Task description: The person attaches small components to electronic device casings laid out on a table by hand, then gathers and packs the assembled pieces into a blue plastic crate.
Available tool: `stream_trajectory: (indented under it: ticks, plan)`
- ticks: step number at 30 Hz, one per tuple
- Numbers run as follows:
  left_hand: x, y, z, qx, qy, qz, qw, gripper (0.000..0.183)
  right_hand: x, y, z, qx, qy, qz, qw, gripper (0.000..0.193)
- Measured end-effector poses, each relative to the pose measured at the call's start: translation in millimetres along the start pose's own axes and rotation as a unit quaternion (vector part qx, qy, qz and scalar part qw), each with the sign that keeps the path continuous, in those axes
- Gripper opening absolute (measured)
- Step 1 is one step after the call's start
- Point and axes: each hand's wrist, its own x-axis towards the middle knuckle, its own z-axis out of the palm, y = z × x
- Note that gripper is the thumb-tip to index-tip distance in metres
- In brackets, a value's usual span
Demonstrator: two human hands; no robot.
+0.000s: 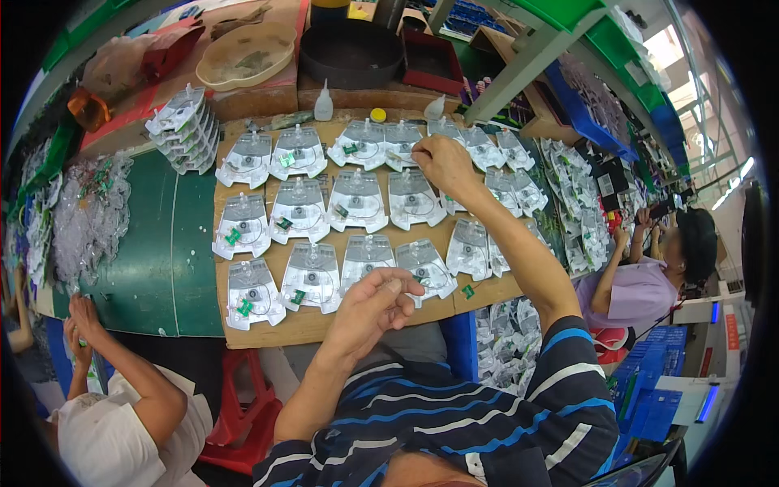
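Rows of white plastic housings [296, 203], each with a grey translucent panel and thin wires, lie on a cardboard sheet [316, 334]. Many carry a small green circuit board [233, 236]. My right hand [446, 165] reaches over the far row, its fingertips pinched together at a housing [402, 140]. Whatever sits in that pinch is too small or hidden to make out. Nearer to me, my left hand [375, 307] hovers before the near row with fingers curled in; its contents, if any, cannot be seen. A loose green board [468, 291] lies near the cardboard's front edge.
Stacked housings [185, 122] stand at the far left, near a heap of clear plastic parts [89, 215]. Behind the rows are a white dropper bottle [324, 104], a yellow cap [378, 115] and a black basin [350, 53]. Co-workers sit at left [130, 422] and right [641, 284].
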Motion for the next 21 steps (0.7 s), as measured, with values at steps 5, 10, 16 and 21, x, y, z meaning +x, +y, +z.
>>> stream_trajectory:
  ticks: [5,10,16,21]
  plan:
    - [-5,6,-10,0.041,-0.017,0.042,0.998,0.025,16,-5,14,-0.046,-0.054,0.016,0.997,0.023]
    - [-12,9,-1,0.038,0.001,0.040,0.998,0.028,21,-11,8,-0.107,-0.083,0.041,0.990,0.027]
    - [-15,4,8,0.071,0.093,0.118,0.986,0.035,-17,-54,-35,-0.037,-0.027,-0.026,0.999,0.031]
    - [-12,-1,21,0.096,0.142,0.191,0.967,0.039,-95,-111,-72,0.345,-0.288,-0.025,0.893,0.025]
